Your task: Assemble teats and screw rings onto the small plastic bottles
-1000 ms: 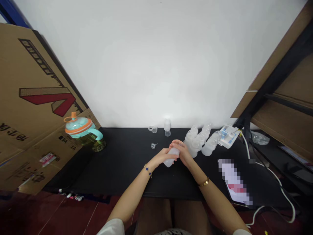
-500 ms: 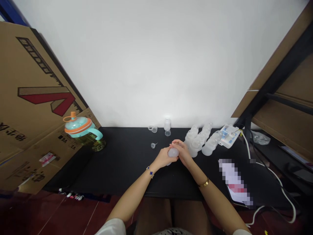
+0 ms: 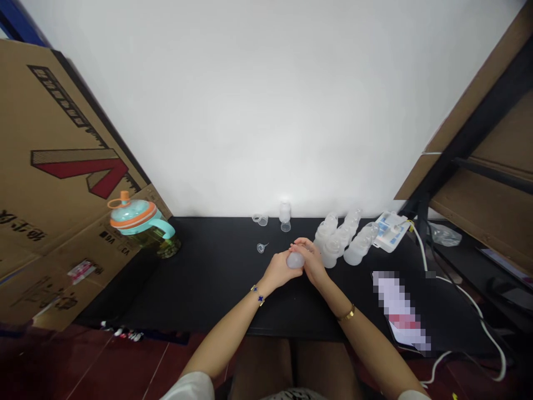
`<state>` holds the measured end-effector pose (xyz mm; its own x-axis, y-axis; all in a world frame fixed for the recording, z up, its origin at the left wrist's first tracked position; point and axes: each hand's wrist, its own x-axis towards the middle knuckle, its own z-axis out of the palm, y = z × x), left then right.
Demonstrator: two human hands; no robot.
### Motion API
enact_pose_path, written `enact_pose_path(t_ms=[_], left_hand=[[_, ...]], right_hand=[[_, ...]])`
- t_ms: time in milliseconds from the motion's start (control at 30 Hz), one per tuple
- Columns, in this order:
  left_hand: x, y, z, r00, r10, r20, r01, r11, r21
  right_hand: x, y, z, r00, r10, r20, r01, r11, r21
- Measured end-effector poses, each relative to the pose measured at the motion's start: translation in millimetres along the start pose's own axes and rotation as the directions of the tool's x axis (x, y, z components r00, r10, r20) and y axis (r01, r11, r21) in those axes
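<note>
My left hand [image 3: 280, 269] is wrapped round a translucent white plastic bottle [image 3: 295, 259], its rounded end facing me. My right hand [image 3: 310, 258] closes over the far side of the same bottle, its fingers bent. The bottle's other end is hidden by the fingers. Just right of my right hand stand several similar capped bottles [image 3: 332, 250] in a group. Beyond my hands, a small clear part with a thin stem [image 3: 261, 248] lies on the black table [image 3: 216, 278]. Farther back are a clear cap-like piece [image 3: 262, 220] and another small bottle [image 3: 285, 212] by the wall.
A large jug with a turquoise lid and handle [image 3: 144, 222] stands at the left beside a cardboard box [image 3: 62, 183]. On the right lie a blue-and-white package [image 3: 392, 230], a blurred-out phone or tablet [image 3: 400, 311] and a white cable [image 3: 470, 303]. A dark shelf frame [image 3: 422, 214] rises there.
My left wrist has turned slightly and shifted a little to the right, its bracelet sitting lower. Both hands keep hold of the bottle; the things on the table stay put.
</note>
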<state>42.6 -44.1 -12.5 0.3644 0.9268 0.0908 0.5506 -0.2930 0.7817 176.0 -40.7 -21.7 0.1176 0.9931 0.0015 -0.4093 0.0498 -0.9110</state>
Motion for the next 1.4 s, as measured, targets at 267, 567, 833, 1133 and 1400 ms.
enact_pose_path(t_ms=[267,567,833,1133,1400], left_hand=[[-1.8,0.2,0.2,1.000,-0.019,0.002,0.019,0.998,0.055],[-4.9,11.7,-4.8,0.999,-0.051,-0.002,0.050,0.986,0.161],[-7.0,18.7,-6.5,0.997,-0.082,-0.004,0.080,0.947,0.312],[-7.9,21.9,-5.4,0.996,-0.085,-0.015,0.085,0.921,0.379],[-9.1,23.5,-4.9,0.998,-0.067,-0.011,0.066,0.922,0.382]], right_hand=[[-1.1,-0.3,3.1,0.999,0.014,-0.038,-0.013,0.999,0.035],[-2.3,-1.2,6.4,0.998,0.020,-0.063,-0.016,0.998,0.063],[-2.8,-0.1,6.5,0.997,0.007,-0.073,-0.002,0.998,0.069],[-2.3,3.0,6.7,0.996,0.010,-0.085,-0.001,0.995,0.102],[-4.7,3.0,7.4,0.994,-0.003,-0.111,0.013,0.996,0.091]])
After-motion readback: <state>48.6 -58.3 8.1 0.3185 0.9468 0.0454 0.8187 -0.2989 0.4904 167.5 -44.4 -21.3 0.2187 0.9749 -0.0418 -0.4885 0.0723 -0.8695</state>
